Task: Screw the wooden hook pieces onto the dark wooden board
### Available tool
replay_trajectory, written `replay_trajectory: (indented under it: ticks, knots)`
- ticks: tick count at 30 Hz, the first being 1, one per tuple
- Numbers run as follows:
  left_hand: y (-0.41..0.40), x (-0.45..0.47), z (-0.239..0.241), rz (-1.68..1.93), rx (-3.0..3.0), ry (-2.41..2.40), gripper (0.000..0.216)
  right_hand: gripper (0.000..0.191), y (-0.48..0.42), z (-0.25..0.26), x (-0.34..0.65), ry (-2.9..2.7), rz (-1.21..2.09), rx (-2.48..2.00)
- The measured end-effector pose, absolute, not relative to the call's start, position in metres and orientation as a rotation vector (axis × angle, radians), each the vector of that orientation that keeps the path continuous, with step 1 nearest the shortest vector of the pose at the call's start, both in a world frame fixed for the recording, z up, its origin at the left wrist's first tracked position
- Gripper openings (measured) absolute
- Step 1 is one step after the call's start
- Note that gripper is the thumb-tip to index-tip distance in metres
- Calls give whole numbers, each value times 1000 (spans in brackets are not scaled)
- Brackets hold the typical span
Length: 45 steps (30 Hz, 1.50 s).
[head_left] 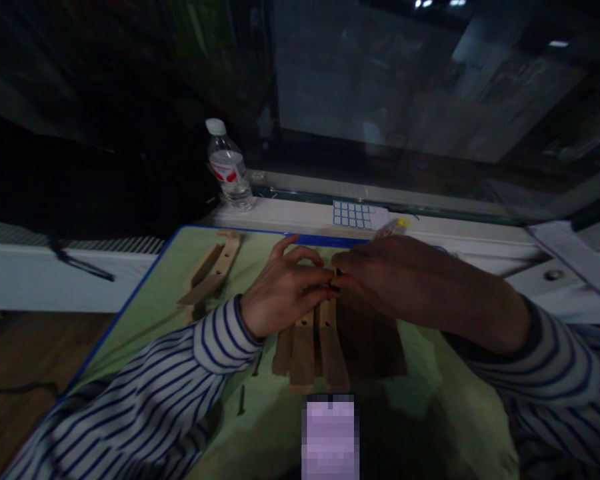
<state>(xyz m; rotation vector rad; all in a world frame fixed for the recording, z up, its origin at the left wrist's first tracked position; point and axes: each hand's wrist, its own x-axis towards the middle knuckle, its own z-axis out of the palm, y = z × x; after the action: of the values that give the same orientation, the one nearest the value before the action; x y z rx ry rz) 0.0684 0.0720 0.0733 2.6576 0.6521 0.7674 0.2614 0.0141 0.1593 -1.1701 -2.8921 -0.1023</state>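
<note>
My left hand [290,290] and my right hand [395,277] meet over the middle of the table with fingertips pinched together. Between them is a small dark item with a yellowish edge [336,275], mostly hidden by the fingers, so its kind is unclear. Directly below lie two pale wooden strips with drilled holes, a left strip [304,353] and a right strip [334,353], side by side on a brown sheet [375,347]. The far ends of both strips are under my hands. Two dark bolts, one [241,400] nearer and one [256,365] farther, rest left of the sheet.
More curved wooden pieces with holes [220,270] lie at the table's left side. The green tabletop [145,333] has a blue edge. Behind it, a water bottle [230,173], a blue-gridded card [353,215] and a yellow-topped packet [394,227] sit on the windowsill. A pixelated patch covers the bottom centre.
</note>
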Motion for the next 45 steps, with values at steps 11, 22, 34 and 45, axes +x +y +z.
replay_trajectory:
  ticks: [11, 22, 34, 45]
  knots:
    - [76, 67, 76, 713, 2661, 560, 11, 14, 9, 157, 259, -2849, -195, -1279]
    - [76, 67, 79, 658, 2633, 551, 12, 11, 9, 156, 258, -2852, -214, -1292]
    - [77, 66, 77, 655, 2636, 522, 15, 12, 8, 155, 259, -2853, -195, -1276]
    - [78, 65, 75, 652, 2645, 510, 18, 16, 8, 158, 252, -2818, -203, -1316]
